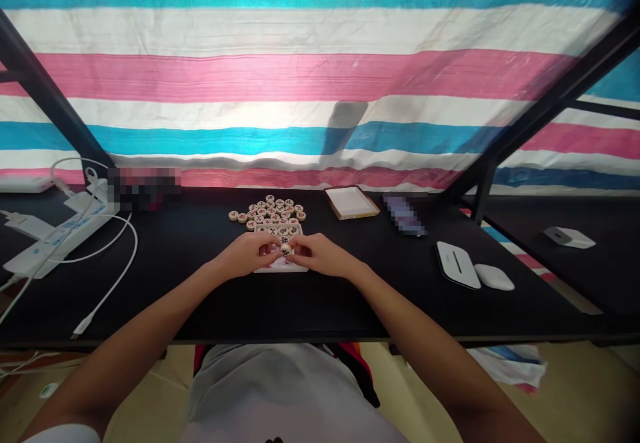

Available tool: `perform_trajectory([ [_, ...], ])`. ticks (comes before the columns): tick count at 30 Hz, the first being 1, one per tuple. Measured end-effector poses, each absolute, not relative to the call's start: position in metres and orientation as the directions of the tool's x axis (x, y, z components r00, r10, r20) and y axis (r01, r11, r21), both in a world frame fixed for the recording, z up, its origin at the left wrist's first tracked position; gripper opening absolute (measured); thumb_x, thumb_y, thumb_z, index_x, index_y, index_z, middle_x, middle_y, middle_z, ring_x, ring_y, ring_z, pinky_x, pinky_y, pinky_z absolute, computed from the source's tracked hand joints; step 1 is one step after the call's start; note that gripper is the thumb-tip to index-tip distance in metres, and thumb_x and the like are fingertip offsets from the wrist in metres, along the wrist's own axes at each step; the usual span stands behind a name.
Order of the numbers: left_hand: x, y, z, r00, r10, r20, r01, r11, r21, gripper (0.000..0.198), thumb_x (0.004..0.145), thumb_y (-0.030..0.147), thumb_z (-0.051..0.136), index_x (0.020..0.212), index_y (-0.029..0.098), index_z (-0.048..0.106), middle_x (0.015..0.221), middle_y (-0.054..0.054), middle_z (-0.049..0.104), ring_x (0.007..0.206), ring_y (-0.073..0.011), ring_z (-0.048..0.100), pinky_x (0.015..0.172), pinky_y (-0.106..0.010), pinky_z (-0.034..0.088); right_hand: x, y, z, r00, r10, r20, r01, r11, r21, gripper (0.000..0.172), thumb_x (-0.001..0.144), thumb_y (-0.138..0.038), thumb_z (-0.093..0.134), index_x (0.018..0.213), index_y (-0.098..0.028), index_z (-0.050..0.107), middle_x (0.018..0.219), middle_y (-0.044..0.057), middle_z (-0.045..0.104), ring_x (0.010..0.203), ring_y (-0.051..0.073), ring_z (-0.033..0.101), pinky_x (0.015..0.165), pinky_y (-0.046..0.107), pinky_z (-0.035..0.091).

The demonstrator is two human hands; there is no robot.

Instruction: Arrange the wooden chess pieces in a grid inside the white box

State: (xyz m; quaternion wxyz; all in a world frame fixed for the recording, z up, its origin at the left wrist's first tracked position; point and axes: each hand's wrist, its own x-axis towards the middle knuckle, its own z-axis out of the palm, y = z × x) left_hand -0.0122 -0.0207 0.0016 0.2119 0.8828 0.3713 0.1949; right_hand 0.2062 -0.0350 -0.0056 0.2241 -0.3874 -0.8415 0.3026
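Both hands meet at the middle of the black table (210,296). My left hand (249,252) and my right hand (320,255) pinch one round pale game piece (285,250) between their fingertips, a dark character on its top. They hover over a small light box or tray (280,266), mostly hidden under the fingers. Just beyond lies a heap of several similar round pieces (273,213) with red and dark markings.
A shallow tan-rimmed lid or tray (351,202) lies right of the heap. A white power strip (60,233) with cables lies at the far left. White flat devices (457,264) rest at the right. A striped tarp (320,76) hangs behind.
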Motion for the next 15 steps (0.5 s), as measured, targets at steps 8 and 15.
perform_trajectory([
  [8,-0.0136,-0.0222,-0.0036,0.692,0.599,0.403,0.482,-0.799,0.36,0.015,0.085,0.029,0.054,0.084,0.017,0.063,0.07,0.001,0.061,0.064,-0.0101,0.055,0.062,-0.02,0.042,0.2055,-0.0346,-0.0028,-0.568,0.799,0.199,0.492,0.523,-0.696,0.024,0.082,-0.033,0.06,0.099,-0.017,0.064,0.072,-0.001,0.061,0.064,0.01,0.052,0.061,0.021,0.039],
  [15,-0.0135,-0.0216,-0.003,0.779,0.351,0.52,0.396,-0.918,0.025,0.022,0.093,0.027,0.045,0.084,0.016,0.062,0.069,-0.002,0.062,0.066,-0.0123,0.057,0.063,-0.023,0.043,0.2048,-0.0356,0.0023,-0.562,0.81,0.169,0.502,0.496,-0.708,0.027,0.085,-0.04,0.055,0.087,-0.015,0.066,0.07,0.0,0.061,0.065,0.012,0.052,0.061,0.022,0.038],
])
